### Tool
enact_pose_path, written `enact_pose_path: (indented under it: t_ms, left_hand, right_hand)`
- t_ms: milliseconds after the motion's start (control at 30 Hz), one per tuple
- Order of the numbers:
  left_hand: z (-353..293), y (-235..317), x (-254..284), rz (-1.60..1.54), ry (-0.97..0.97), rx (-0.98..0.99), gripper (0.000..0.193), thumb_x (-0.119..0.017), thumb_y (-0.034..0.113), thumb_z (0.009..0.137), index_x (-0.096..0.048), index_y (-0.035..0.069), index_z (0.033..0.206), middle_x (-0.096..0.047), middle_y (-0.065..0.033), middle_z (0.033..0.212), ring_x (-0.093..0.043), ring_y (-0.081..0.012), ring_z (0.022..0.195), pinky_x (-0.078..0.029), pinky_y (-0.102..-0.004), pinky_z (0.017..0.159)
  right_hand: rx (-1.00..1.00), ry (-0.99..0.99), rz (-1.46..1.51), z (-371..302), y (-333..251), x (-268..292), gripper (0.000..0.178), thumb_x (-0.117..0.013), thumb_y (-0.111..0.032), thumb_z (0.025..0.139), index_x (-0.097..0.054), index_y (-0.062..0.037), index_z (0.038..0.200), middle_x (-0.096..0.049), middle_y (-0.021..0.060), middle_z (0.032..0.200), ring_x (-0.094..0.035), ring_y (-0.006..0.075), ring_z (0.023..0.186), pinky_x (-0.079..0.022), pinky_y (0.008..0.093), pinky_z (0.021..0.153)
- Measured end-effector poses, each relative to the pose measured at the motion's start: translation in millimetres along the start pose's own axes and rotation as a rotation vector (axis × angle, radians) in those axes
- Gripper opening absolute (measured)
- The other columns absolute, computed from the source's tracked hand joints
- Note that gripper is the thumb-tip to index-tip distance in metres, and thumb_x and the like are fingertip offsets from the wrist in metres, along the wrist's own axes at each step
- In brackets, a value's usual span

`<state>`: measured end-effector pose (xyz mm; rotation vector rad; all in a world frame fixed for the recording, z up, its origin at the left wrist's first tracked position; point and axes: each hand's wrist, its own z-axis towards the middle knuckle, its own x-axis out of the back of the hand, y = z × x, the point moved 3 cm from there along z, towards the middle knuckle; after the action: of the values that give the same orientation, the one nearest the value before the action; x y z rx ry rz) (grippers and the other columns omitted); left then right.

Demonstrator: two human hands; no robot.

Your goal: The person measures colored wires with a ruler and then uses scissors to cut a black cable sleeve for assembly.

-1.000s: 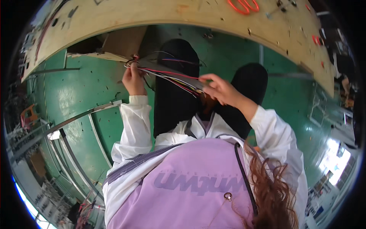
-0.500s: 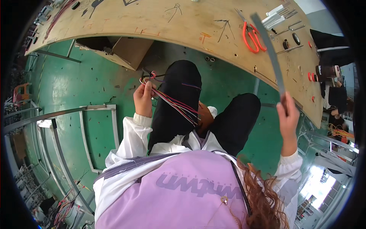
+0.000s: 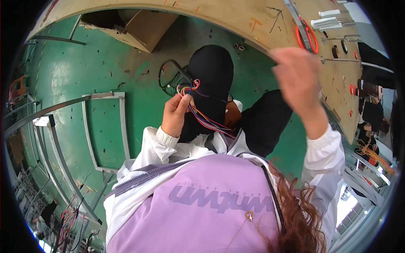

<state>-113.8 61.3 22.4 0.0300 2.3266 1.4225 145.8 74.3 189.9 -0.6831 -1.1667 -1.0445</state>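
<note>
Two hands are apart: the left hand (image 3: 178, 113) pinches a bunch of thin red, white, yellow and blue wires (image 3: 206, 121) over the black trouser leg (image 3: 212, 63).
Half a second ago the right hand (image 3: 300, 80) held up the long, flat, grey strip (image 3: 294, 16); now it lies on the pale wooden table (image 3: 236, 21), by the tool with red loop handles (image 3: 315, 41), so only the wires seem left to work on. The right hand is blurry; I can't tell if it grips anything. Left fingers hide some wire, the low ends blend into the lap, and the strip's top is cut off.
</note>
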Motion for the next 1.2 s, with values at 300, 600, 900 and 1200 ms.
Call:
enact_pose_path:
  t_ms: [300,600,900,1200]
  left_hand:
    - [-8,41,11,0.094,-0.471,0.211,0.028,-0.049,0.028,0.092,-0.057,0.005,0.077,-0.051,0.0038,0.071,-0.038,-0.0049,0.062,-0.031,-0.0195,0.056]
    - [1,43,-6,-0.245,-0.769,0.273,0.033,-0.048,0.03,0.092,-0.054,0.005,0.071,-0.049,-0.0008,0.07,-0.038,-0.0088,0.062,-0.031,-0.0221,0.059]
    - [-14,33,-20,-0.434,-0.904,0.428,0.034,-0.049,0.031,0.091,-0.054,0.005,0.07,-0.051,-0.0023,0.068,-0.04,-0.0097,0.062,-0.031,-0.0229,0.058]
    - [-25,42,-22,-0.012,-0.672,0.332,0.023,-0.046,0.018,0.093,-0.053,0.003,0.078,-0.051,-0.0015,0.075,-0.047,-0.0107,0.071,-0.039,-0.0244,0.068]
  right_hand:
    - [0.384,-0.763,1.354,75,-99,-88,0.037,-0.063,-0.008,0.075,-0.052,-0.0059,0.11,-0.053,0.0077,0.095,-0.053,0.025,0.091,-0.042,0.0345,0.079]
    - [0.419,-0.746,1.303,71,-87,-83,0.014,-0.058,-0.011,0.078,-0.052,-0.0018,0.086,-0.052,0.0107,0.081,-0.053,0.0277,0.077,-0.042,0.0346,0.068]
    - [0.326,-0.839,1.598,53,-94,-87,0.008,-0.06,-0.003,0.072,-0.053,-0.0015,0.076,-0.052,0.0071,0.071,-0.053,0.0226,0.065,-0.041,0.0308,0.055]
    - [0.292,-0.773,1.433,39,-95,-89,0.013,-0.058,-0.001,0.069,-0.045,-0.0013,0.069,-0.05,0.0082,0.067,-0.051,0.0246,0.062,-0.041,0.0326,0.054]
